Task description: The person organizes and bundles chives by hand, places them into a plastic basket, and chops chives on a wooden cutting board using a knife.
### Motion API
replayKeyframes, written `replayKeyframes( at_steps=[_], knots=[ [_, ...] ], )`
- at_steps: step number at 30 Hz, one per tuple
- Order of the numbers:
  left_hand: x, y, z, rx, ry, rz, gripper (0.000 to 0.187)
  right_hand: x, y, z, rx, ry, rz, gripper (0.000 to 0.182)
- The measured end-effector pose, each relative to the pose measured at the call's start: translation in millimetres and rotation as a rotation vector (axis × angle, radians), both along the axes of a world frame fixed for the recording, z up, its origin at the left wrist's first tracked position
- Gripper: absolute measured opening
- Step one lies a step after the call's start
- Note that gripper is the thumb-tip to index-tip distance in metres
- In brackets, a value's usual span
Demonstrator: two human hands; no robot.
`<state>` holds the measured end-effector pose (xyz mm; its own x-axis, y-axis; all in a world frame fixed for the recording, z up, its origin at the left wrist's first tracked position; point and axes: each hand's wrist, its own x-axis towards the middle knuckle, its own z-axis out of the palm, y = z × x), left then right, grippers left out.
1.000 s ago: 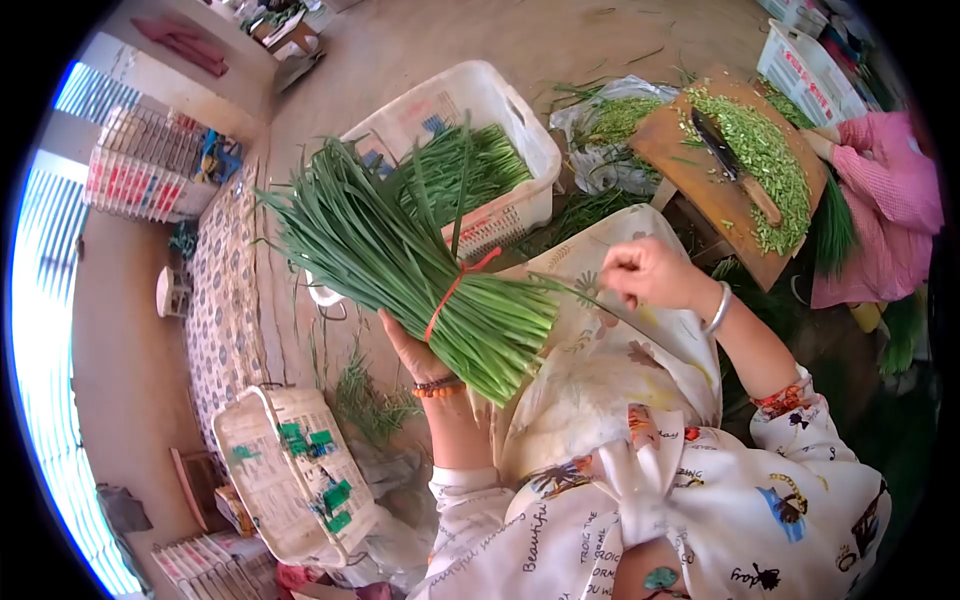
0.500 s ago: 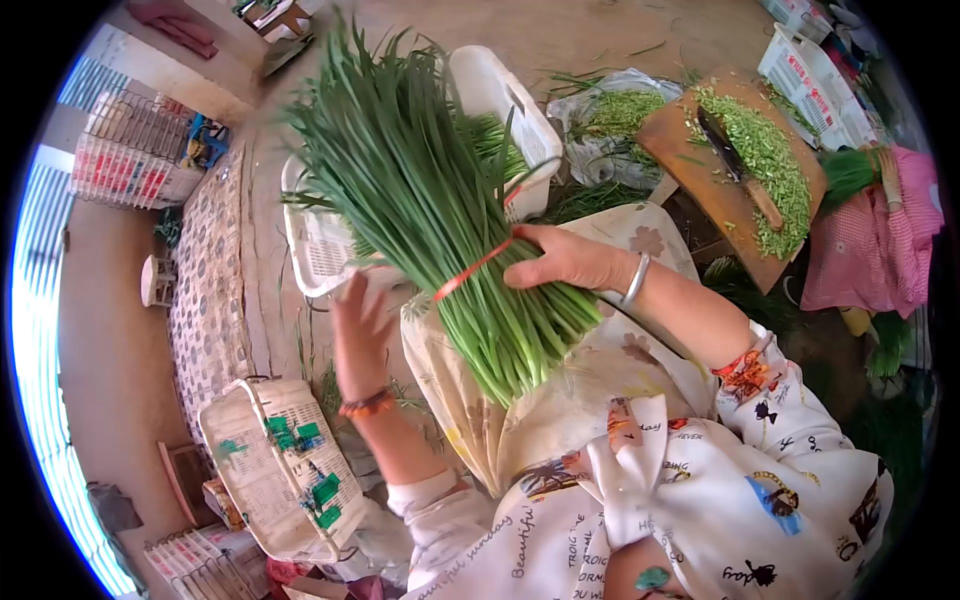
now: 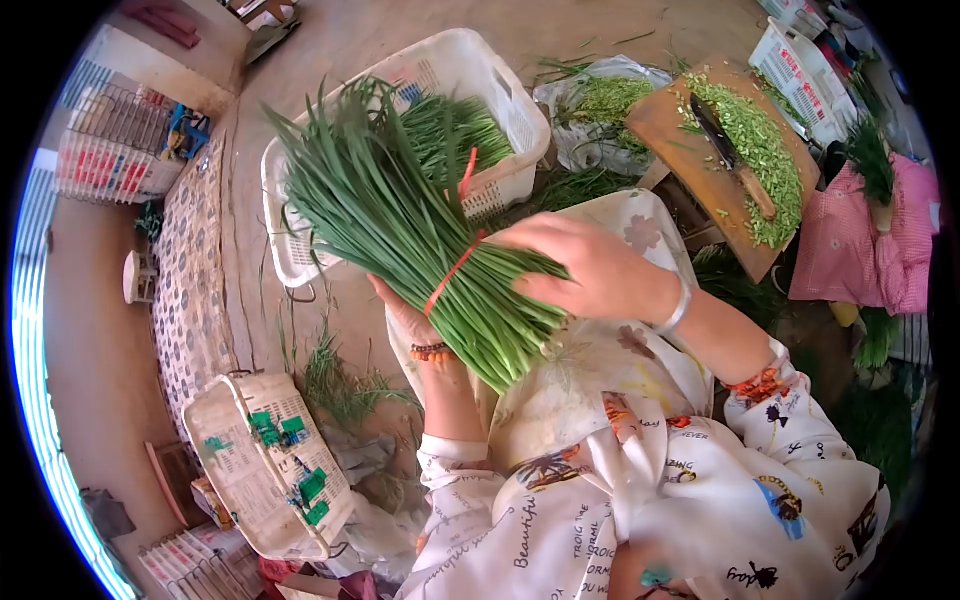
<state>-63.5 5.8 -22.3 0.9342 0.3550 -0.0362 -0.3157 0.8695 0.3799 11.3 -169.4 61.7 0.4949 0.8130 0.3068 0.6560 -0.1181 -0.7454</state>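
Observation:
A large bundle of long green leafy stalks lies across my lap, tied with a red band. My left hand is under the bundle and supports it near the band, its fingers mostly hidden by the stalks. On top of the stem ends rests my right hand, its thumb and fingers around the upper side. The leaf tips point up and left, above a white basket that holds more green stalks. The pale stem ends point down and right over the patterned apron.
A wooden board at the right carries chopped greens and a knife. Beyond it, a person in pink checked clothing sits beside another white basket. A basket with green tags stands at the lower left.
My left hand has moved from open beside the bundle to beneath it. The bundle has tilted further left and lower, and my right hand has shifted onto the stems.

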Motion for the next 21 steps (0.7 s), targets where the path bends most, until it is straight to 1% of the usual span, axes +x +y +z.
replayKeyframes(
  at_steps=[1,3,4,5,7,8,10,11,13,15,17,18,19,20,21],
  knots=[
    [-3,8,-3,0.011,-0.008,-0.044,0.070,-7,-5,1,0.000,0.003,0.010,0.033],
    [-9,16,-12,-0.016,0.004,0.007,0.070,-20,-15,0,0.046,-0.056,0.232,0.033],
    [-11,17,-13,-0.041,-0.008,0.046,0.070,-28,-14,-5,0.018,-0.160,0.232,0.027],
    [-14,18,-13,-0.065,-0.019,0.082,0.071,-33,-12,-13,0.024,-0.159,0.238,0.027],
    [-19,21,-12,-0.049,-0.031,0.099,0.070,-38,-9,-26,0.017,-0.289,0.255,0.020],
    [-21,22,-11,-0.061,-0.019,0.137,0.070,-41,-10,-29,0.029,-0.296,0.266,0.020],
    [-27,26,-8,-0.076,0.017,0.218,0.069,-45,-17,-34,-0.078,-0.150,0.338,0.010],
    [-31,27,-9,-0.067,0.012,0.229,0.069,-42,-20,-33,-0.069,-0.156,0.348,0.010],
    [-37,31,-16,-0.116,0.020,0.258,0.069,-32,-28,-23,-0.159,0.279,0.630,0.008],
    [-41,35,-24,-0.090,0.025,0.285,0.071,-6,-42,8,-0.313,0.626,0.655,0.013],
    [-45,33,-26,-0.076,-0.028,0.240,0.073,28,-60,4,-0.273,0.989,0.319,0.017],
    [-47,29,-26,-0.055,-0.014,0.223,0.074,40,-63,-25,-0.442,0.153,-0.050,0.018],
    [-49,26,-28,-0.055,-0.025,0.213,0.074,47,-63,-52,-0.551,-0.697,-0.417,0.019],
    [-50,24,-30,-0.058,-0.041,0.140,0.075,48,-62,-48,-0.551,-0.703,-0.436,0.019],
    [-49,23,-31,-0.059,-0.062,0.068,0.075,50,-56,-43,-0.367,-0.555,-0.328,0.021]
  ],
)
